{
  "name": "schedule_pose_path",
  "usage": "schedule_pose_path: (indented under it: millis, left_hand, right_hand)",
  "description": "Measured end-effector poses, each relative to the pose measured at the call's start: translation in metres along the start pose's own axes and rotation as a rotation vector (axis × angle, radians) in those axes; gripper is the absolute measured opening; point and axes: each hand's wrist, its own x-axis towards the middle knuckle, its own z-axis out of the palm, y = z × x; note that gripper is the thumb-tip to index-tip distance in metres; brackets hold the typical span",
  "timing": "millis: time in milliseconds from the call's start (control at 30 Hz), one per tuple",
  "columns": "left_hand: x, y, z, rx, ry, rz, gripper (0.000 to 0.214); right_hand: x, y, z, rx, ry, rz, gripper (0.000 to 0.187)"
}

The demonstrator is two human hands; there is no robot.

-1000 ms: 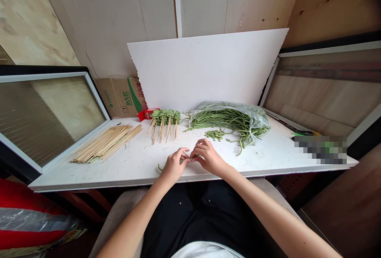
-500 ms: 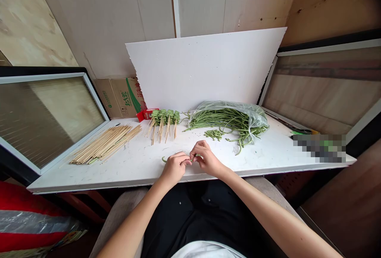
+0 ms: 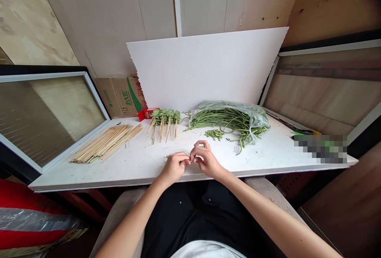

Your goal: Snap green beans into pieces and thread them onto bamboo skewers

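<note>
My left hand (image 3: 175, 166) is closed in a pinch around a green long bean (image 3: 167, 156), whose tip shows just left of the fingers. Against it, my right hand (image 3: 206, 160) pinches the bean's other part with thumb and forefinger, its remaining fingers curled. The fingertips of both hands nearly touch above the front of the white table (image 3: 127, 172), and they hide most of the bean. Beyond the hands lies a small heap of short bean ends (image 3: 214, 133).
At the left lie loose bamboo skewers (image 3: 104, 143). Several skewers threaded with folded beans (image 3: 166, 116) rest at the back, beside a red packet (image 3: 145, 114) and a cardboard box (image 3: 120, 97). A clear plastic bag of long beans (image 3: 226, 117) lies back right. A blurred patch covers the right end.
The bean's tip left of my left hand has drawn in closer to the fingers, so less of it shows. Both hands stay in nearly the same place.
</note>
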Motion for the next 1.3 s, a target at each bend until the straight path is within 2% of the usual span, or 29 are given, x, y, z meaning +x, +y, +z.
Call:
schedule_pose_path:
  millis: [100, 167, 300, 467, 600, 700, 767, 933, 1000, 1133, 1300]
  left_hand:
    - [0.001, 0.003, -0.001, -0.024, -0.036, -0.042, 0.027]
    - [0.001, 0.005, -0.001, -0.026, -0.047, -0.060, 0.028]
    - [0.000, 0.002, -0.001, 0.036, -0.007, -0.020, 0.027]
    - [-0.002, -0.011, 0.001, 0.100, 0.007, -0.009, 0.023]
    - [-0.003, -0.018, 0.003, 0.118, 0.015, 0.011, 0.021]
    - [-0.003, -0.019, 0.003, 0.121, 0.016, 0.013, 0.020]
    - [-0.003, -0.020, 0.003, 0.125, 0.011, 0.011, 0.018]
    - [-0.004, -0.022, 0.002, 0.143, 0.009, 0.010, 0.017]
    - [-0.005, -0.025, 0.002, 0.148, 0.010, 0.009, 0.017]
    - [-0.006, -0.030, 0.003, 0.163, 0.011, 0.002, 0.016]
    - [-0.007, -0.031, 0.003, 0.168, 0.008, -0.009, 0.015]
  right_hand:
    - [0.000, -0.001, 0.001, -0.013, 0.037, -0.014, 0.030]
    - [0.002, 0.000, -0.002, -0.031, 0.067, -0.016, 0.022]
    - [0.008, 0.009, -0.016, -0.104, 0.145, 0.016, 0.010]
    - [0.009, 0.040, -0.035, -0.232, 0.200, 0.095, 0.018]
    - [0.006, 0.065, -0.043, -0.294, 0.217, 0.134, 0.027]
    - [0.004, 0.078, -0.047, -0.283, 0.221, 0.214, 0.036]
    - [0.004, 0.085, -0.050, -0.195, 0.237, 0.306, 0.039]
    - [0.001, 0.105, -0.061, 0.217, 0.309, 0.549, 0.052]
    - [0.000, 0.111, -0.066, 0.262, 0.346, 0.591, 0.055]
    - [-0.003, 0.119, -0.080, 0.228, 0.378, 0.620, 0.059]
    - [-0.008, 0.128, -0.099, -0.055, 0.378, 0.644, 0.058]
